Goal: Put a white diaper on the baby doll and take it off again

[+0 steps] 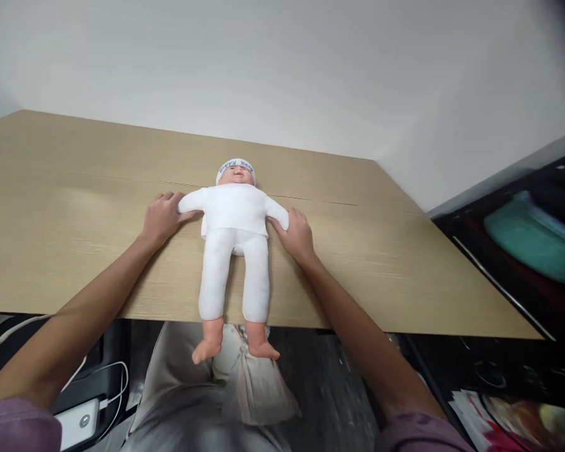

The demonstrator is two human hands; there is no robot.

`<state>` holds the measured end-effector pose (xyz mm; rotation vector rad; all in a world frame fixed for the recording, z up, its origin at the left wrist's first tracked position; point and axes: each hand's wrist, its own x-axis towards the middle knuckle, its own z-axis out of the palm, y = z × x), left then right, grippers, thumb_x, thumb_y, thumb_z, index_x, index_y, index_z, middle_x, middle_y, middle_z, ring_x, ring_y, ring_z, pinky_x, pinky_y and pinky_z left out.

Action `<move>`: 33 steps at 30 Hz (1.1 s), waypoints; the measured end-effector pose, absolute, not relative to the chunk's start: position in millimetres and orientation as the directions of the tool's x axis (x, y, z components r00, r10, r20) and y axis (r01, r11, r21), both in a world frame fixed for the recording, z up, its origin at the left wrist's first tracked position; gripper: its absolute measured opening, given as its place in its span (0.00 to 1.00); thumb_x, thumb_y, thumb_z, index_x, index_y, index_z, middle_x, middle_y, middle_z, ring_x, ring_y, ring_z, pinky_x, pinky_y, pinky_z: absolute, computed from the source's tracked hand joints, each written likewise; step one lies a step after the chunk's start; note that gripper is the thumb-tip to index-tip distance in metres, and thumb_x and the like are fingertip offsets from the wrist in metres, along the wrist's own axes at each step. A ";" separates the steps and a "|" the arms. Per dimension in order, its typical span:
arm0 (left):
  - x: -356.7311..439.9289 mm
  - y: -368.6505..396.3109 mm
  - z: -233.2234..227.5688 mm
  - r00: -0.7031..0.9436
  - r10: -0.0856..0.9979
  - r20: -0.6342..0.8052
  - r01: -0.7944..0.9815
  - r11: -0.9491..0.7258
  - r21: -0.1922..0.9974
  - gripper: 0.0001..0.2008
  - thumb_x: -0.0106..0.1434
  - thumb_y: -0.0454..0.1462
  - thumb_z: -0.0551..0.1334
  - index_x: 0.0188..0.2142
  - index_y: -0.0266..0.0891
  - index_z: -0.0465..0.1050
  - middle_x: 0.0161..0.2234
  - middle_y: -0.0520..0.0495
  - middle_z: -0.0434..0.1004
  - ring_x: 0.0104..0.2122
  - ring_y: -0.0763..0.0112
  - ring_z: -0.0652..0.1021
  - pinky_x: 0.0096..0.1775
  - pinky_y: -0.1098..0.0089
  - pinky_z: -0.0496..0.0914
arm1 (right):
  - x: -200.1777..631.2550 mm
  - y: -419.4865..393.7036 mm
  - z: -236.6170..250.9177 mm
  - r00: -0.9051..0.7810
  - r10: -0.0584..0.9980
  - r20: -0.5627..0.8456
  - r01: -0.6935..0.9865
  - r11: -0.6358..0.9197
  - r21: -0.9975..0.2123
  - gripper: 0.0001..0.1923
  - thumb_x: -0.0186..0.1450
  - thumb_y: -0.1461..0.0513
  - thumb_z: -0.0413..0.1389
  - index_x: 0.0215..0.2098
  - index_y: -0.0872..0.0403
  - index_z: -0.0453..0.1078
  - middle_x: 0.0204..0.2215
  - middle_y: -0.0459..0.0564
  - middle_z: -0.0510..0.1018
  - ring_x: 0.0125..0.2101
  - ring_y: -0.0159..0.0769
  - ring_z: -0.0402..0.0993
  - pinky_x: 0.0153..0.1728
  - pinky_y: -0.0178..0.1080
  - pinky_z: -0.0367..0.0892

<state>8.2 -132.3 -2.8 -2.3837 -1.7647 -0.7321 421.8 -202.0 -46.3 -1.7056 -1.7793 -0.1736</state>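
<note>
A doll [235,210] in white lies face up on the table [381,270], head toward the wall [263,69], feet [210,339] hanging past the near edge. The person's left hand [164,216] and right hand [294,235] are each curled closed around one of its arms, near the sleeve end.

With those feet overhanging, a pull toward the lap could slide the doll off the edge. Uneven tugging might twist it or ride up the loose shirt [235,210]. The cable [16,329] near the left forearm could snag a sweeping arm.

The table is pale, wood-grained, crossed by a thin dark seam; the wall behind is plain white. Below on the left I see a white box with a cord; at far right, something turquoise, too blurred to name.
</note>
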 end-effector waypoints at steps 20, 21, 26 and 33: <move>33.1 -28.9 7.7 0.175 0.897 0.405 0.927 -0.289 0.239 0.43 0.73 0.70 0.62 0.68 0.39 0.76 0.57 0.31 0.85 0.58 0.38 0.78 0.58 0.52 0.67 | 433.4 -79.8 -44.7 0.040 0.810 0.585 0.933 0.179 -0.313 0.40 0.80 0.30 0.43 0.57 0.54 0.73 0.50 0.65 0.83 0.51 0.59 0.77 0.56 0.58 0.73; 32.1 -31.3 7.1 0.176 0.896 0.408 0.927 -0.290 0.237 0.44 0.73 0.69 0.62 0.68 0.37 0.75 0.58 0.30 0.85 0.60 0.37 0.77 0.60 0.51 0.66 | 433.9 -84.1 -44.3 0.045 0.805 0.591 0.934 0.176 -0.310 0.40 0.80 0.31 0.43 0.59 0.55 0.73 0.51 0.65 0.83 0.52 0.59 0.77 0.57 0.58 0.73; 8.2 -47.4 -0.9 0.203 0.888 0.413 0.902 -0.334 0.274 0.44 0.74 0.65 0.62 0.73 0.34 0.70 0.67 0.27 0.78 0.67 0.35 0.74 0.67 0.45 0.65 | 446.9 -120.0 -43.8 0.038 0.805 0.592 0.935 0.181 -0.306 0.37 0.81 0.37 0.49 0.70 0.56 0.70 0.60 0.68 0.82 0.59 0.63 0.77 0.62 0.63 0.71; -30.2 -67.1 -0.4 0.225 0.876 0.427 0.875 -0.375 0.307 0.36 0.78 0.57 0.61 0.71 0.32 0.72 0.64 0.32 0.83 0.62 0.45 0.77 0.68 0.45 0.67 | 485.7 -165.1 -38.7 0.067 0.816 0.575 0.914 0.180 -0.363 0.32 0.82 0.42 0.50 0.69 0.54 0.74 0.65 0.65 0.83 0.64 0.59 0.77 0.68 0.64 0.69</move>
